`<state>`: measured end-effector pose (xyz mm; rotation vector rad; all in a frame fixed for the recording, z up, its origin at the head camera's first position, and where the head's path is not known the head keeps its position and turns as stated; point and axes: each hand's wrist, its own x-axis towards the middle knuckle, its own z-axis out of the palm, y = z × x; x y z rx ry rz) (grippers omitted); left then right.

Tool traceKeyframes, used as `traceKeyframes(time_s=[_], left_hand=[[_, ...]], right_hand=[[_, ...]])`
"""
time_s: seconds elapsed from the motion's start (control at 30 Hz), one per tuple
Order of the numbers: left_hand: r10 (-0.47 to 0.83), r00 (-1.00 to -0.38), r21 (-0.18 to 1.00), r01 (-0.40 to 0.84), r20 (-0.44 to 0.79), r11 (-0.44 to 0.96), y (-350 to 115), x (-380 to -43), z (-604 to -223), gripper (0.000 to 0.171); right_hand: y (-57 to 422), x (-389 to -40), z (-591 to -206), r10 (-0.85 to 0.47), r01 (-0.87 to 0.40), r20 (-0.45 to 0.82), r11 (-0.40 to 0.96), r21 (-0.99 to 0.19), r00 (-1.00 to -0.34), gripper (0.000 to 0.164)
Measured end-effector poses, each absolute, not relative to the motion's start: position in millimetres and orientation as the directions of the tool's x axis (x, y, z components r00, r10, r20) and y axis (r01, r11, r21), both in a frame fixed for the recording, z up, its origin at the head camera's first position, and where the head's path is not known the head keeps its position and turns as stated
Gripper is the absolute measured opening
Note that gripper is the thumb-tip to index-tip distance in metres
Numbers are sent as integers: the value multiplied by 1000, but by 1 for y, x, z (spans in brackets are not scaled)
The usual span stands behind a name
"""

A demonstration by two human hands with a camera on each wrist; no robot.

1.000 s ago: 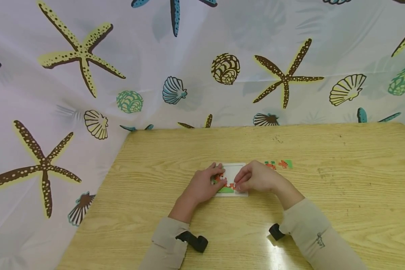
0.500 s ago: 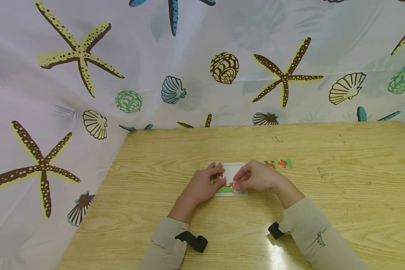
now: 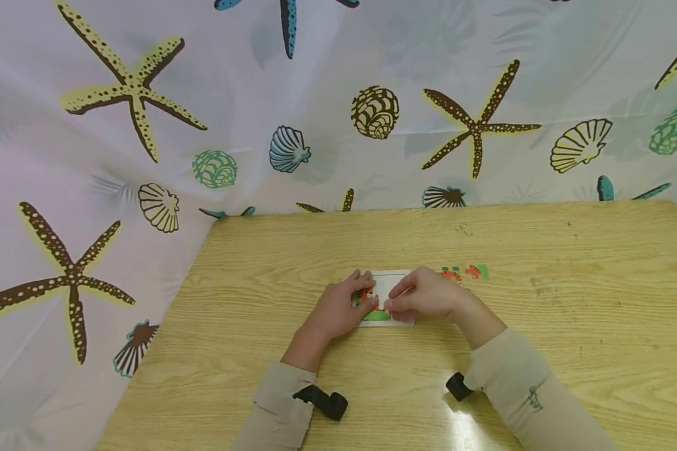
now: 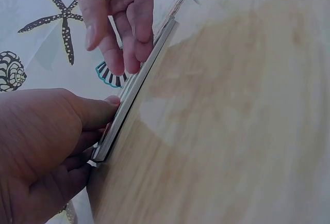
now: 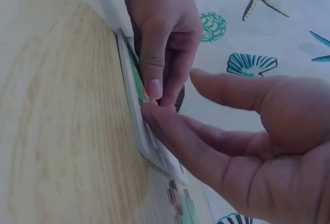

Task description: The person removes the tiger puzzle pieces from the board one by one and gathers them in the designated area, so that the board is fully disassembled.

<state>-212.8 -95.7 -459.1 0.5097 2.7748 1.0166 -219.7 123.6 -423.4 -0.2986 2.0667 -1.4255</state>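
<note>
A small white-framed puzzle tray (image 3: 402, 274) lies on the table, a red and green picture partly filled with puzzle pieces (image 3: 377, 316). My left hand (image 3: 338, 308) holds the tray at its left side; the thumb (image 4: 103, 111) lies over the tray and the other fingers bend round its edge. My right hand (image 3: 429, 294) reaches in from the right. One fingertip (image 5: 150, 111) touches the pieces close beside the left thumb, and another digit stands apart above with a gap between them. The spot under these fingertips is partly hidden.
Two loose puzzle pieces, a red and dark green one (image 3: 450, 273) and a red and light green one (image 3: 477, 271), lie right of the tray, beyond the right hand. The wooden table (image 3: 587, 300) meets a hanging cloth (image 3: 327, 94) with shells and starfish behind it.
My right fingertips have shifted slightly left over the lower pieces, towards the left thumb, covering more of the red part. The left hand and the tray stay in place.
</note>
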Motion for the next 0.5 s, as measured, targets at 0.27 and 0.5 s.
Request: traceKeyframes(time_s=[0.27, 0.5], left_hand=[[362, -932, 641, 261, -28, 721, -95, -213, -458, 42], [357, -934, 623, 271, -15, 734, -95, -214, -459, 40]], right_hand=[[121, -218, -424, -429, 106, -326, 462, -880, -842, 21], [124, -221, -425, -495, 11, -296, 500, -866, -817, 17]])
